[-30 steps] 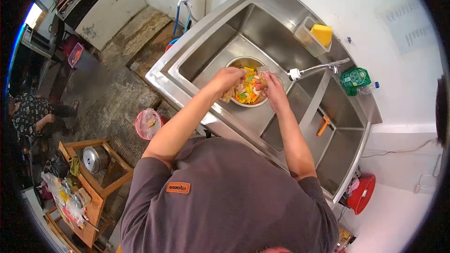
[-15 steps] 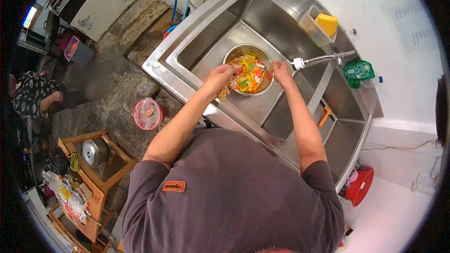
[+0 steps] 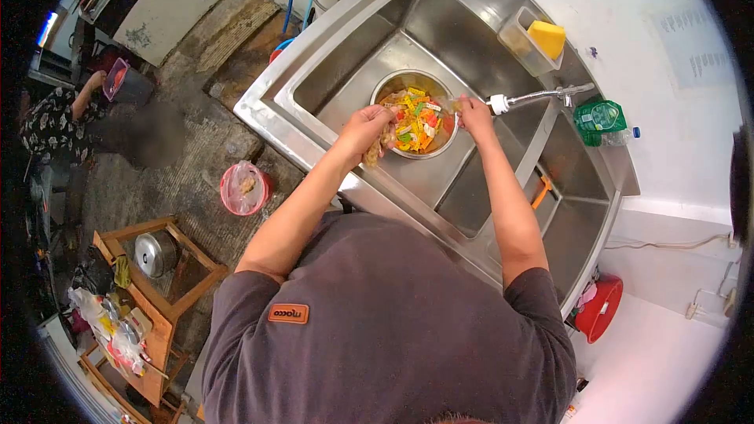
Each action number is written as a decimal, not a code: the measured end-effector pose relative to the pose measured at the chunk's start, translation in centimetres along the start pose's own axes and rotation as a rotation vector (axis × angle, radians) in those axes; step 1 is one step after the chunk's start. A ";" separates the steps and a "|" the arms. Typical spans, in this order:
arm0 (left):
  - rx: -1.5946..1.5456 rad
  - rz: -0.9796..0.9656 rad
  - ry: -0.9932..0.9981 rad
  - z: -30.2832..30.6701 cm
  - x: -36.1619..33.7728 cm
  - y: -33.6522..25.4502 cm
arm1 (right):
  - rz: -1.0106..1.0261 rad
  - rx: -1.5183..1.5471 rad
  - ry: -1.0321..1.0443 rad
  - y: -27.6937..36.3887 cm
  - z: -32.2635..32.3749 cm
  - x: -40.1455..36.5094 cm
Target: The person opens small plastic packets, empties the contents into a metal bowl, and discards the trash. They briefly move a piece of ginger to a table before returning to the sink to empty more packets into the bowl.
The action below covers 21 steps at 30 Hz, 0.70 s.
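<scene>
In the sink (image 3: 334, 114) stands a round metal bowl (image 3: 433, 155) of small colourful pieces (image 3: 420, 119), mostly yellow, orange, red, white and green. My left hand (image 3: 367, 129) is closed at the bowl's left rim, with a crumpled brownish-yellow bundle (image 3: 379, 151) hanging from its fingers. At the right rim, my right hand (image 3: 474, 118) has its fingers pressed together. Something thin and translucent shows at those fingertips; I cannot tell what it is. Close beside the right hand is the white end of the faucet (image 3: 499, 104).
A caddy (image 3: 518, 39) with a yellow sponge (image 3: 547, 38) and a green bottle (image 3: 601, 118) stand along the sink's back edge. An orange-handled tool (image 3: 542, 192) lies in the right basin. On the floor are a pink bucket (image 3: 245, 188) and a wooden frame (image 3: 200, 286). Another person (image 3: 59, 126) is at far left.
My right hand has shifted slightly, its fingers reaching nearer the bowl's rim. My left hand stays almost in place with the bundle. The other person's arm has risen to the grey bin.
</scene>
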<state>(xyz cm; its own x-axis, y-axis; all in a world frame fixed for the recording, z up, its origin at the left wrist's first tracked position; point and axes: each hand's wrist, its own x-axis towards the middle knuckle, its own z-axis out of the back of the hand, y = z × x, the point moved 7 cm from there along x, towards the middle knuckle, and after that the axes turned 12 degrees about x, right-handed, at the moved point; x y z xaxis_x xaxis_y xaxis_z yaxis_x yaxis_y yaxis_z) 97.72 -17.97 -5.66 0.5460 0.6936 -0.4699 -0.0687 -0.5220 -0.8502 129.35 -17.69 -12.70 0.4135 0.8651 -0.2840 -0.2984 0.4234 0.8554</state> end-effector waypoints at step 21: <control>-0.064 -0.021 0.009 0.1 0.2 0.0 | -0.042 -0.029 0.052 3.0 -1.3 -1.4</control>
<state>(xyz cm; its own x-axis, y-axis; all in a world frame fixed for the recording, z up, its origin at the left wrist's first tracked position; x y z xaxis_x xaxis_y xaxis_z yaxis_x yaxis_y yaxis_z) 97.75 -17.79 -5.73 0.5546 0.7000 -0.4499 -0.0041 -0.5384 -0.8427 126.73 -17.25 -10.30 0.3816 0.8587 -0.3420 -0.3068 0.4667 0.8295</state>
